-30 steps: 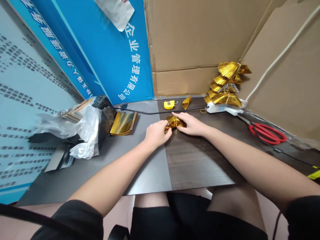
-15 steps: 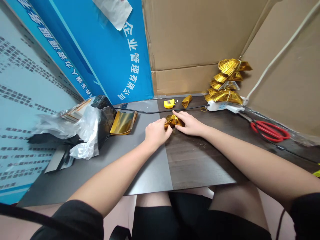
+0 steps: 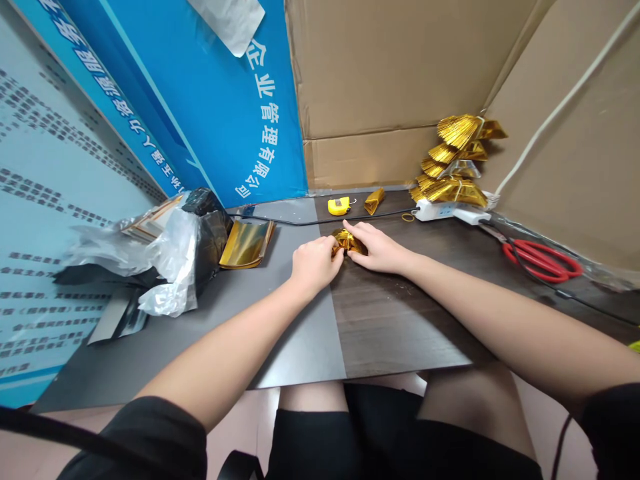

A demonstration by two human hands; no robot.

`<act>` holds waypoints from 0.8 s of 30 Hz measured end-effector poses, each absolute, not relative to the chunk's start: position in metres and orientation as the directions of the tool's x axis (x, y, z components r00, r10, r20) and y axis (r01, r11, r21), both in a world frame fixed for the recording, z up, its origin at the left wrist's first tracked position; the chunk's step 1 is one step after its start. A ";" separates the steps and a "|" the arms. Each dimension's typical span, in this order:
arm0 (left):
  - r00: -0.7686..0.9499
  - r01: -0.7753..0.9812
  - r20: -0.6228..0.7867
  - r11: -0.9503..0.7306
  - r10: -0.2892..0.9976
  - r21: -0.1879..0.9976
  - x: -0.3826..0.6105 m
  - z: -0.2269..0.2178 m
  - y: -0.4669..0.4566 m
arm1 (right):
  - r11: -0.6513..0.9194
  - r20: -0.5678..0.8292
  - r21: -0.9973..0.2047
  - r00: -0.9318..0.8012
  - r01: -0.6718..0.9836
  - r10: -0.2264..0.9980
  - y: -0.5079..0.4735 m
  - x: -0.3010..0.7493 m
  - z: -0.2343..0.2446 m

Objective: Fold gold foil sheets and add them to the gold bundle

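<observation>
Between my two hands is a bundle of folded gold foil paper (image 3: 346, 240) on the table, with a thin band across its middle. My left hand (image 3: 316, 265) is closed on its left end, thumb at the near side. On the right end, my right hand (image 3: 376, 248) grips it with the thumb and fingers; the fingers partly hide that end. Just beyond my hands lie a yellow tape measure (image 3: 339, 206) and a small folded gold piece (image 3: 374, 201). A loose rubber band (image 3: 408, 217) rests to their right.
Gold sheets (image 3: 247, 244) lie at left beside crumpled plastic wrapping (image 3: 175, 257). Several fanned gold bundles (image 3: 453, 163) are stacked at the back right by a white power strip (image 3: 434, 211). Red-handled scissors (image 3: 543, 260) lie at right. A black cable (image 3: 300, 223) runs along the back.
Both hands keep hold of the gold foil bundle. My fingers have shifted only slightly, and less of the bundle shows between them.
</observation>
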State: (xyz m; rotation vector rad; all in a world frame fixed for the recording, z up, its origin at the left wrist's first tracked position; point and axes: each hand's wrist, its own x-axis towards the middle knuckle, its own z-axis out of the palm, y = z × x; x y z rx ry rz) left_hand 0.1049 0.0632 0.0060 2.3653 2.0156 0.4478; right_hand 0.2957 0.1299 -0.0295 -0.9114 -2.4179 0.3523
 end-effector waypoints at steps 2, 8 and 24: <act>0.133 0.966 0.221 -0.176 0.966 0.189 0.105 0.005 0.065 | 0.742 0.387 -0.409 -0.635 0.531 0.668 0.131 0.296 -0.030; 0.152 0.963 0.231 -0.196 0.961 0.182 0.105 0.005 0.068 | 0.738 0.386 -0.391 -0.630 0.549 0.673 0.131 0.295 -0.031; 0.153 0.963 0.247 -0.201 0.957 0.182 0.102 0.004 0.071 | 0.710 0.388 -0.369 -0.594 0.600 0.704 0.125 0.289 -0.025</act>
